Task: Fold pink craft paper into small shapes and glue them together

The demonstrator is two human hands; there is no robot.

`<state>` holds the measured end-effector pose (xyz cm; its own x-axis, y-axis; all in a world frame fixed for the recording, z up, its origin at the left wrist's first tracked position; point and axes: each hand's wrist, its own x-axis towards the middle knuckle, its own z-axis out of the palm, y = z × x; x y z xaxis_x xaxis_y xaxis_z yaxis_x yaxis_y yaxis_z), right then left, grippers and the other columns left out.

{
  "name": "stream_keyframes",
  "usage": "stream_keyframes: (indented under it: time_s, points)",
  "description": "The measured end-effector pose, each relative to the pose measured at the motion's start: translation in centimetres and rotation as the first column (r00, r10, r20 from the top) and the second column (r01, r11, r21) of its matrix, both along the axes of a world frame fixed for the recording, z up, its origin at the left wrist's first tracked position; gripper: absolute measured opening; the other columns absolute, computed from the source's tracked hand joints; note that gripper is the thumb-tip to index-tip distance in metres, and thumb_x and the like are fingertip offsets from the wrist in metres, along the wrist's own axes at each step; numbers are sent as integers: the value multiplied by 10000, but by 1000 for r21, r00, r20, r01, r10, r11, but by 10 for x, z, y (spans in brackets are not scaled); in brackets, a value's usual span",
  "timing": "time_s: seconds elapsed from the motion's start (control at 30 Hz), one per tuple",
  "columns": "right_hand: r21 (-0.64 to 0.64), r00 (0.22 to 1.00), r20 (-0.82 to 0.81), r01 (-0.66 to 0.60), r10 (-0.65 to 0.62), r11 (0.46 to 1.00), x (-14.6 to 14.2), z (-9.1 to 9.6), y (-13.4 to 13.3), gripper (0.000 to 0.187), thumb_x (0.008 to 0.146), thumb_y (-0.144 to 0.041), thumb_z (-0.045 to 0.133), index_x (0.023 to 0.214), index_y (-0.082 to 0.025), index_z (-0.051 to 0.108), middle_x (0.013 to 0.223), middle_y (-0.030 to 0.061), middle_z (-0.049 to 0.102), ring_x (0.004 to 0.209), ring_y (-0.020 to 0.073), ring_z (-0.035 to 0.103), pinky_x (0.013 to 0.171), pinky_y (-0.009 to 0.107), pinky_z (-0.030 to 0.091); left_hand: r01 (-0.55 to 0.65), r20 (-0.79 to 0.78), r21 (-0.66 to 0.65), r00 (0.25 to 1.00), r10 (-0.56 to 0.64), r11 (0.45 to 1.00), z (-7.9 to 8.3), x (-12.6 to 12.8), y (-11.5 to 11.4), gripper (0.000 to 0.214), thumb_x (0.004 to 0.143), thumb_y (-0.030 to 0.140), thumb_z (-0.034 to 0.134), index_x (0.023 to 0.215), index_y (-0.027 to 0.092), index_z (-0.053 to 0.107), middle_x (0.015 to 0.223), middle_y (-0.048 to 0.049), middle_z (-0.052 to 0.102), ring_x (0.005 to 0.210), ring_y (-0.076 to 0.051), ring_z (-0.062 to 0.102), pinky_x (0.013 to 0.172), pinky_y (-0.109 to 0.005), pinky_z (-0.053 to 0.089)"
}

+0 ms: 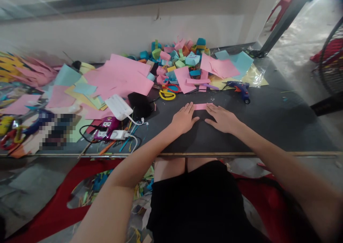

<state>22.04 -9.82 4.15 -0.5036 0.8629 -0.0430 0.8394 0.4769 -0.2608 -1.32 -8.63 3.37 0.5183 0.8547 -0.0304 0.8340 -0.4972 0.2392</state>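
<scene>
A narrow strip of pink paper (200,106) lies flat on the dark tabletop in front of me. My left hand (184,118) presses on its left end with fingers stretched out and thumb apart. On the right end rest the outstretched fingers of my right hand (221,118), its thumb pointing inward. Both ends of the strip are hidden under the fingers. Just beyond are scissors with yellow and red handles (167,95) and pink sheets with a loose strip (198,81) on top. A blue glue gun (242,90) lies beyond my right hand.
Small folded paper boxes (193,59) are heaped against the wall. Large pink sheets (118,75) spread over the left side. A purple power socket (108,127), a white charger box (118,106) and cables lie near the front left. A fan (332,61) stands at the right.
</scene>
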Motion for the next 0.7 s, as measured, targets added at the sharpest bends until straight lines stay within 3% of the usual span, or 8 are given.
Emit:
stream_keyframes:
  time_s: [0.13, 0.23, 0.33, 0.43, 0.5, 0.53, 0.6, 0.7]
  points:
    - [3, 998, 55, 32, -32, 999, 7, 3, -3, 759, 1021, -531, 443, 1618, -63, 447, 1691, 194, 388, 1574, 358, 404, 1295, 547, 364, -7, -149, -55, 989, -1, 998, 16, -12, 1, 612, 1100, 394, 393, 1632, 92, 401, 1704, -179, 375, 1597, -302, 382, 1286, -443, 391]
    - [13, 992, 116, 41, -42, 999, 2, 8, -5, 729, 1035, -513, 439, 1609, -65, 459, 1679, 189, 421, 1557, 342, 440, 1279, 529, 388, 46, -271, -75, 960, -65, 996, 30, -16, 2, 590, 1110, 341, 360, 1620, 48, 400, 1689, -199, 398, 1579, -296, 414, 1269, -423, 399]
    - [110, 982, 162, 76, -93, 991, -12, 13, -7, 616, 1050, -425, 451, 1534, -59, 555, 1589, 208, 552, 1485, 337, 537, 1232, 507, 439, 117, -349, -23, 930, -118, 993, 39, -10, 3, 566, 1101, 327, 412, 1569, 15, 467, 1634, -229, 479, 1508, -303, 511, 1281, -422, 344]
    - [225, 967, 187, 128, -172, 966, -27, 16, -2, 473, 1066, -345, 449, 1320, -57, 725, 1358, 244, 725, 1286, 343, 685, 1087, 455, 531, 173, -366, 61, 920, -139, 983, 40, -6, 8, 490, 1076, 345, 495, 1384, -4, 651, 1453, -277, 644, 1334, -332, 655, 1183, -439, 418]
    - [218, 964, 190, 144, -187, 965, -32, 16, 8, 405, 1065, -310, 475, 1133, -79, 800, 1199, 226, 788, 1166, 344, 726, 1027, 459, 543, 199, -314, 77, 935, -165, 977, 37, -11, 18, 404, 1066, 307, 511, 1226, 20, 746, 1272, -263, 745, 1164, -326, 733, 1042, -430, 494]
    - [226, 974, 154, 130, -167, 965, -33, 16, 15, 357, 1049, -323, 536, 1132, -99, 802, 1204, 205, 791, 1197, 346, 709, 1036, 459, 536, 197, -251, 71, 952, -174, 978, 35, -17, 25, 368, 1054, 293, 531, 1199, 49, 766, 1207, -230, 776, 1110, -315, 748, 1012, -427, 503]
    - [246, 994, 57, 77, -94, 966, -33, 15, 28, 343, 1015, -309, 625, 1291, -149, 751, 1366, 157, 742, 1279, 311, 673, 1078, 422, 519, 186, -50, 48, 982, -183, 981, 28, -32, 40, 299, 1012, 272, 612, 1232, 154, 776, 1234, -142, 792, 1122, -277, 742, 1005, -402, 514]
    - [237, 995, 98, -15, -8, 971, -32, 13, 40, 347, 1043, -219, 537, 1322, -163, 736, 1303, 146, 775, 1180, 281, 719, 984, 381, 543, 104, 310, -44, 947, -86, 994, 15, -51, 60, 324, 889, 273, 782, 1199, 181, 790, 1262, -113, 789, 1128, -239, 734, 1010, -368, 533]
